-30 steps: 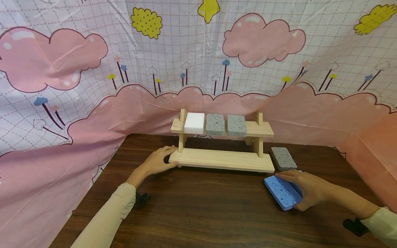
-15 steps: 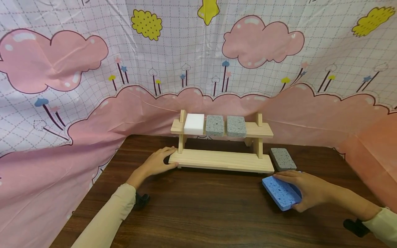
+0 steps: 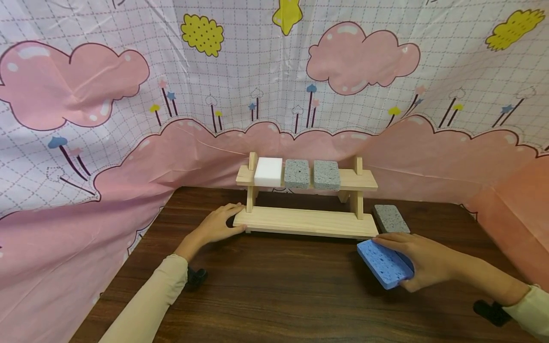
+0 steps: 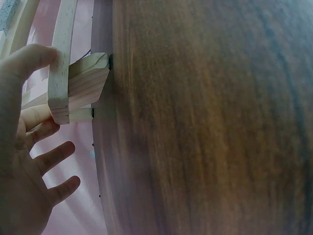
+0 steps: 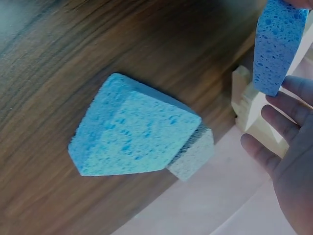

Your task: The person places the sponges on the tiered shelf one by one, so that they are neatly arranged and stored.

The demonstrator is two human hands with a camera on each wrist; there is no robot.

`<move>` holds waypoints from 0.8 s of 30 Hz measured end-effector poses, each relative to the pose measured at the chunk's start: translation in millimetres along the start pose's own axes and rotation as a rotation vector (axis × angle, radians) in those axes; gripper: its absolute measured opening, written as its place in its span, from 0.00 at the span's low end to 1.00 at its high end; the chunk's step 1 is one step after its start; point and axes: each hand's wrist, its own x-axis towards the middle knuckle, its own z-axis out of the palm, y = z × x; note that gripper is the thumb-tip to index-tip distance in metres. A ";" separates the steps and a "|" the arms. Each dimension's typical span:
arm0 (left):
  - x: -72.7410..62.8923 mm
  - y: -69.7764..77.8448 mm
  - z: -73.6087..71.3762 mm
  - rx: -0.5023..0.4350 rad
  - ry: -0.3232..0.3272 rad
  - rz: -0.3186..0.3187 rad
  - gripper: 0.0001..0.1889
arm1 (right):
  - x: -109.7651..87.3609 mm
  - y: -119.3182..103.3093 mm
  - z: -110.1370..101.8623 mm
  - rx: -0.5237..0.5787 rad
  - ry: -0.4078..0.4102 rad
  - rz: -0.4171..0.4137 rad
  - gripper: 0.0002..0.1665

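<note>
My right hand (image 3: 424,259) holds a blue porous sponge (image 3: 383,263) by its edges, thumb on the near side and fingers at the far side, tilted above the table by the rack's right front corner. A second blue sponge (image 5: 134,129) lies on the table in the right wrist view; the right hand hides it in the head view. My left hand (image 3: 214,225) pinches the left end of the lower board (image 3: 304,222) of a two-tier wooden rack. In the left wrist view the thumb and index finger sit on opposite edges of that board.
On the upper shelf (image 3: 358,178) stand a white sponge block (image 3: 269,171) and two grey speckled blocks (image 3: 297,173). Another grey speckled block (image 3: 392,219) lies on the dark wooden table (image 3: 274,295), right of the rack. A patterned cloth (image 3: 240,71) hangs behind.
My right hand has carried the blue sponge slightly left, toward the rack's right front corner. The left hand keeps its place on the rack.
</note>
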 end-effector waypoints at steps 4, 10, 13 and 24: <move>-0.3 0.3 -0.3 -0.003 0.008 0.004 0.41 | 4.7 -5.6 -5.7 -0.007 0.019 -0.012 0.63; -0.3 -0.4 0.4 -0.001 0.013 0.003 0.40 | 13.2 -10.8 -10.3 -0.027 0.051 -0.057 0.63; -0.3 -1.0 1.2 -0.001 0.013 0.002 0.40 | 17.8 -12.3 -11.8 -0.041 0.073 -0.080 0.63; 0.3 -1.7 1.8 -0.005 0.012 0.006 0.41 | 37.6 -21.2 -19.4 0.000 0.089 -0.089 0.63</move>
